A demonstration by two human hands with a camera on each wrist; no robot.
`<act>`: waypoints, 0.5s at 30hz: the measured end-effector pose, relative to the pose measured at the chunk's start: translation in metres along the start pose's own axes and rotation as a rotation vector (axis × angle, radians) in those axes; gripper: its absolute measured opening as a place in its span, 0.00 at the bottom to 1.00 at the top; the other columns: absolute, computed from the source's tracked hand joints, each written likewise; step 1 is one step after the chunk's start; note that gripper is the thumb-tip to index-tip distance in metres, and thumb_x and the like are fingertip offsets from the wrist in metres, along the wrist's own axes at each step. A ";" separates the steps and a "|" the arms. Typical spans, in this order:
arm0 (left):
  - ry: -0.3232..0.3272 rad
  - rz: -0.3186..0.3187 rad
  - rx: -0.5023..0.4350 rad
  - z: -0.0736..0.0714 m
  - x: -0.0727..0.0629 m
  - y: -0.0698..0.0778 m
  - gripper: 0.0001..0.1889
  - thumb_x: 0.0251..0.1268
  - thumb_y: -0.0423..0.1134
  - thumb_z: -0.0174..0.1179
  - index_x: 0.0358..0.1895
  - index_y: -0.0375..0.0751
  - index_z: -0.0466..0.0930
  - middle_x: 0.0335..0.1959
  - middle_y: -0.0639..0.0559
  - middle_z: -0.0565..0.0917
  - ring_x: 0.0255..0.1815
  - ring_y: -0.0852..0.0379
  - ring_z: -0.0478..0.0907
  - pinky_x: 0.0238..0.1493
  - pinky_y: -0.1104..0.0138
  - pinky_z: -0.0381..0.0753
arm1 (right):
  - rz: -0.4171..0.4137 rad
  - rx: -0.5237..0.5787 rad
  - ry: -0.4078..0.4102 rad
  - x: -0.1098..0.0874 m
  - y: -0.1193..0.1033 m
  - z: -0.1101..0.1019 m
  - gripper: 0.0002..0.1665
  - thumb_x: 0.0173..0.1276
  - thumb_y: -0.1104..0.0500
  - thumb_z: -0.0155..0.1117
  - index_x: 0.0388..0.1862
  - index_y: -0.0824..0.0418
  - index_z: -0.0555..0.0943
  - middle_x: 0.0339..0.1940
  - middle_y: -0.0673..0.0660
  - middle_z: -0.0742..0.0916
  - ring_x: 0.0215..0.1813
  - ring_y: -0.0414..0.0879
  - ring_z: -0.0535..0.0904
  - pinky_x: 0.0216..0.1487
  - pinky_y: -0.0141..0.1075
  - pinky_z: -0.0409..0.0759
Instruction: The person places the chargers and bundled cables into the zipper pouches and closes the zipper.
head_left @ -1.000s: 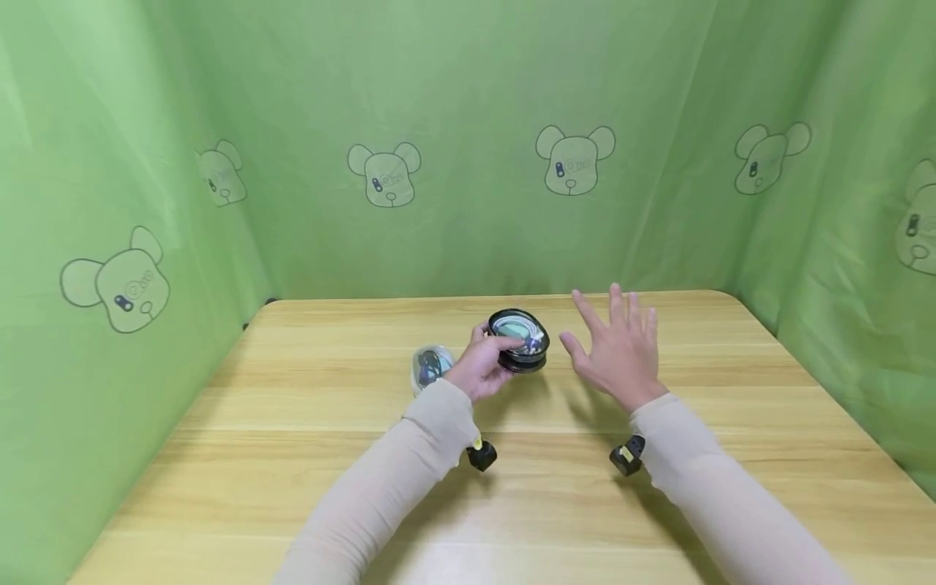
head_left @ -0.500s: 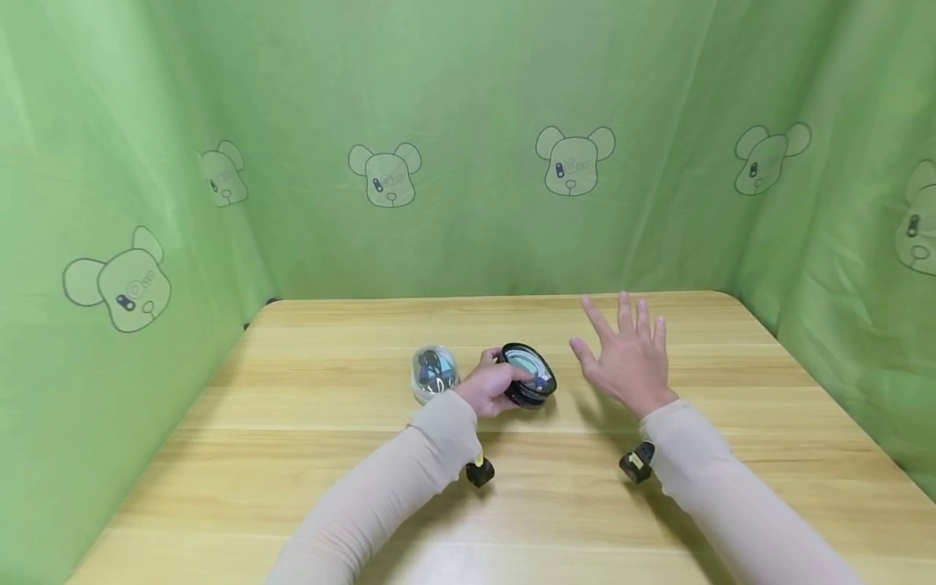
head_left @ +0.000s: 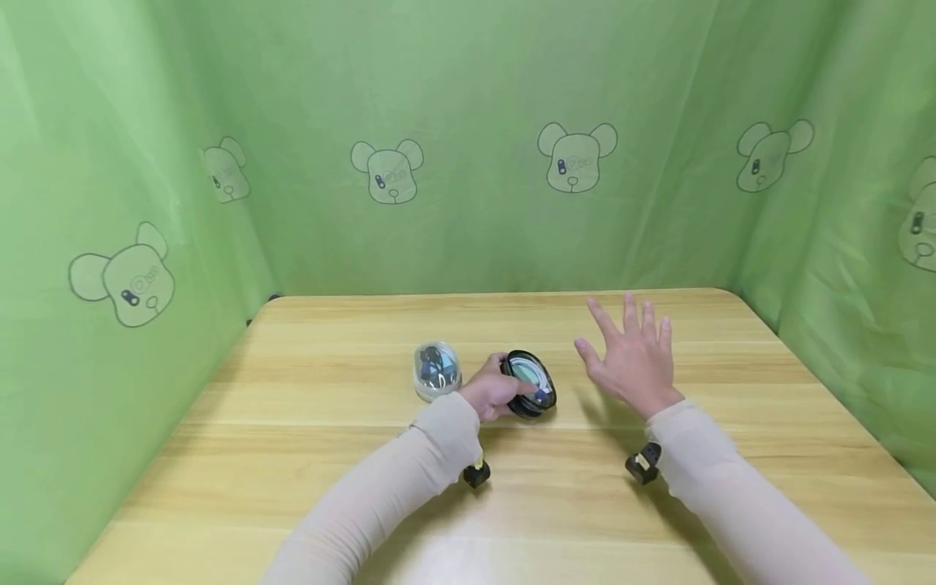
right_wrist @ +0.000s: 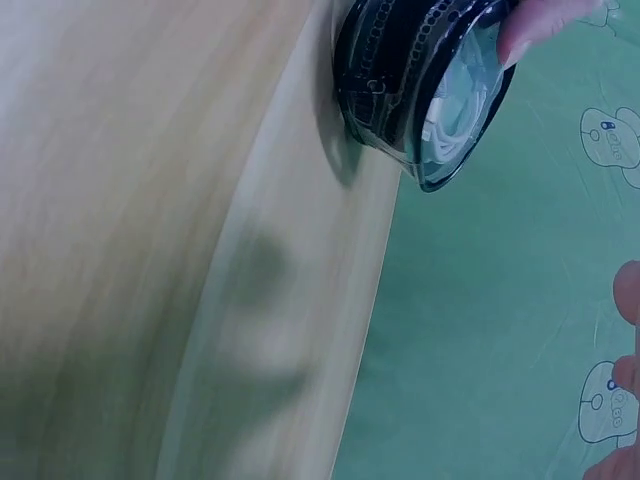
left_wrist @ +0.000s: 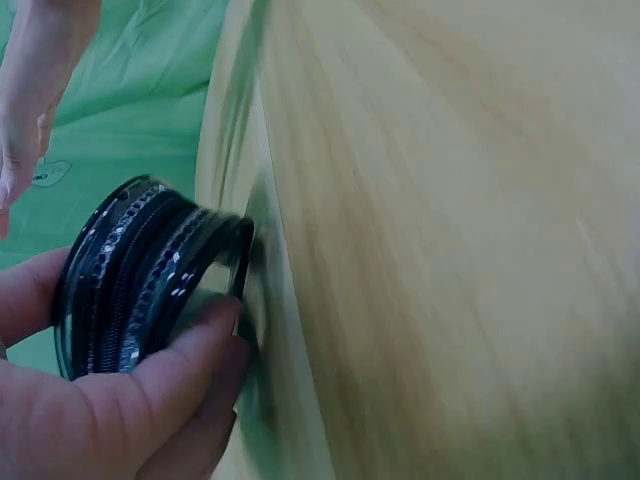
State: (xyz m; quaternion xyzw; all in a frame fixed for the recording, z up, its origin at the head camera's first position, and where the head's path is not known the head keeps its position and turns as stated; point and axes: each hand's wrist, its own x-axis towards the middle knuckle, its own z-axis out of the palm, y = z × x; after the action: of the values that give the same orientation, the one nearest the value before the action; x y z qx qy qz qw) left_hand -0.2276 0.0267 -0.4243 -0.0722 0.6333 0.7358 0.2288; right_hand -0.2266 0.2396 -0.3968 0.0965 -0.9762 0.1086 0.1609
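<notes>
My left hand (head_left: 488, 390) grips a small rounded zip case (head_left: 531, 370) with black trim and a clear top. A coiled white cable shows through the top, and my thumb lies across it. In the left wrist view a dark zipper band runs round the side of the case (left_wrist: 125, 275). The right wrist view shows the case (right_wrist: 410, 85) tilted close to the table, though whether it touches cannot be told. To the right, my right hand (head_left: 633, 363) is held over the table with fingers spread, holding nothing and apart from the case.
Left of my left hand, a second rounded case (head_left: 437, 370), clear with a pale rim, stands on the wooden table (head_left: 329, 357); a dark coiled cable shows inside. Green curtains (head_left: 468, 81) with bear-head prints enclose the table's back and sides.
My left hand has brought the black-trimmed case nearer to me and lower, slightly rightward. My right hand has drifted a little right, still spread. The clear case now shows more fully.
</notes>
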 end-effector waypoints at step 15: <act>0.124 0.072 0.580 0.002 -0.018 0.019 0.51 0.60 0.48 0.68 0.78 0.43 0.42 0.78 0.40 0.47 0.76 0.41 0.46 0.74 0.50 0.48 | 0.014 0.007 -0.008 -0.003 0.003 0.001 0.41 0.73 0.34 0.41 0.79 0.48 0.51 0.74 0.78 0.48 0.71 0.79 0.43 0.68 0.69 0.32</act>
State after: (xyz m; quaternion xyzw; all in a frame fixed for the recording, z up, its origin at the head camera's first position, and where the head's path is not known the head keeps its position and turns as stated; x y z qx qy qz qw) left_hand -0.2194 0.0221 -0.4001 -0.0264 0.8320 0.5260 0.1745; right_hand -0.2249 0.2431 -0.3990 0.0908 -0.9771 0.1127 0.1558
